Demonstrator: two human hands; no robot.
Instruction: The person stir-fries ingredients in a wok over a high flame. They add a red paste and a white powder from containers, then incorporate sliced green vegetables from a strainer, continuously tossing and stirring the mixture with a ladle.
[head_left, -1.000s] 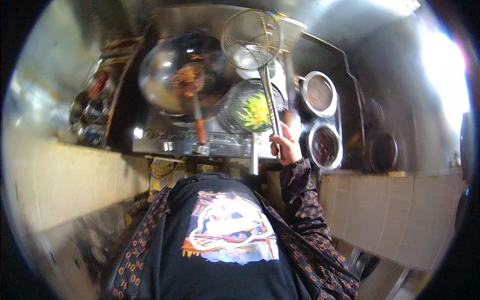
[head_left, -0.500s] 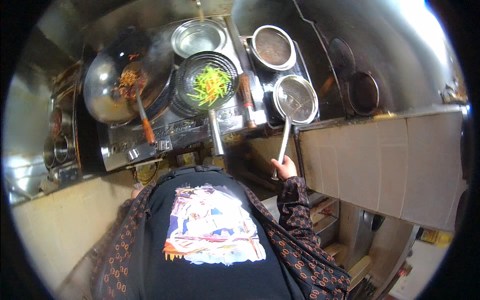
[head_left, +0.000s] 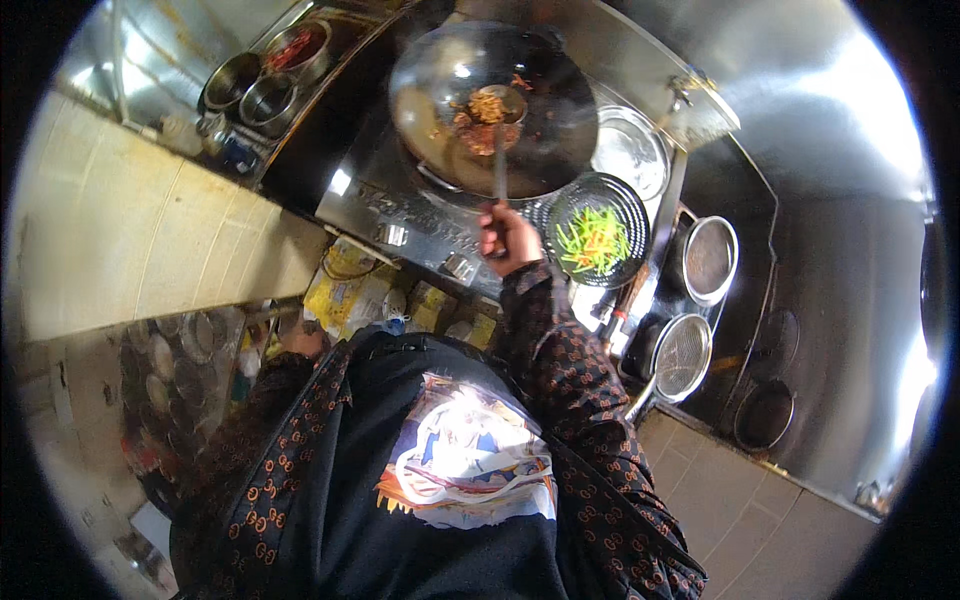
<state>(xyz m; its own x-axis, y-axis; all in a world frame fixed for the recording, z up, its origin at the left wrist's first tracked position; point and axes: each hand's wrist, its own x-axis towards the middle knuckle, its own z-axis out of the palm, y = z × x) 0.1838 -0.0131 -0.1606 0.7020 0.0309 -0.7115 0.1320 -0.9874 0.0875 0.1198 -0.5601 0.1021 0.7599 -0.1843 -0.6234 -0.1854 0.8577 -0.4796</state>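
My right hand (head_left: 513, 241) is closed round the handle of a ladle (head_left: 500, 175). Its bowl rests in a large dark wok (head_left: 555, 150), among browned shredded food (head_left: 487, 108) and reddish sauce. Just right of that hand sits a black perforated strainer (head_left: 640, 240), filled with green and orange vegetable strips (head_left: 594, 242). My left hand (head_left: 304, 336) is low at my left side, dim and blurred, so its fingers cannot be made out.
A metal pan (head_left: 630, 150) stands behind the strainer. To the right are a round pot (head_left: 709, 262) and a mesh skimmer (head_left: 683, 358). Several metal pots (head_left: 268, 104) stand far left. Stove knobs (head_left: 460, 266) line the front edge.
My right hand has let go of the mesh skimmer, moved left and taken hold of the ladle in the wok. The view has turned toward the left.
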